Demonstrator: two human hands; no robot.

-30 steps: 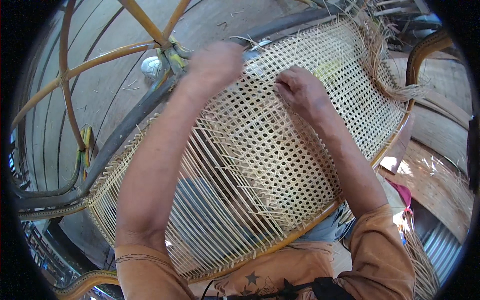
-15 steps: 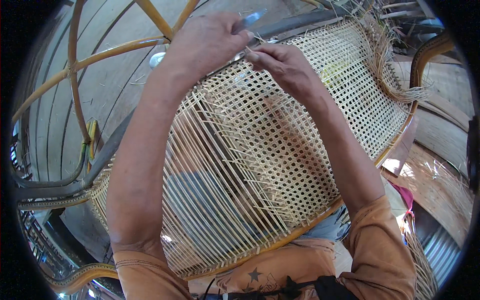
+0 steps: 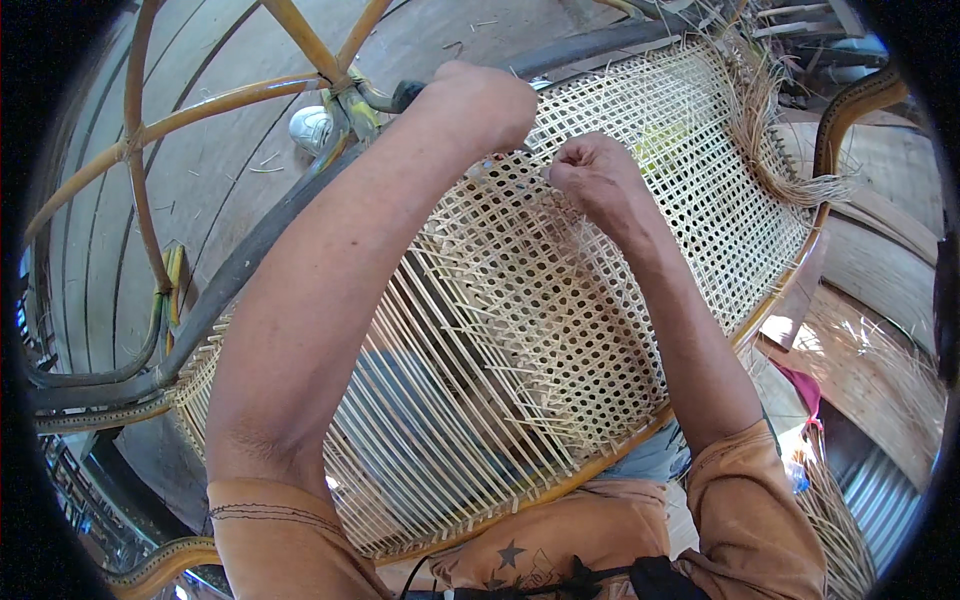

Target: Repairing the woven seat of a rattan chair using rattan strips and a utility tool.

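A cane-webbing panel [image 3: 560, 290] in a curved rattan frame lies before me, with open holes on its right part. Its left part has bare parallel cane strands [image 3: 440, 400] with loose ends along the boundary. My left hand [image 3: 485, 108] is curled closed over the panel's far edge, back up; its fingertips and anything in them are hidden. Just right of it my right hand [image 3: 597, 172] hovers over the weave, thumb and fingers pinched together. Whatever lies in that pinch is too fine to make out. The two hands are apart.
A bundle of loose cane strands [image 3: 765, 150] lies over the panel's far right end. Yellow-brown rattan poles [image 3: 235, 107] stand at the far left over a plank floor [image 3: 215, 210]. A white rounded object [image 3: 311, 128] sits beyond the dark rail [image 3: 245, 250]. More strands [image 3: 825, 500] lie at lower right.
Both hands have moved nearer me and to the right, and the gap between them has widened. The bluish, shiny piece seen in my left hand is now hidden.
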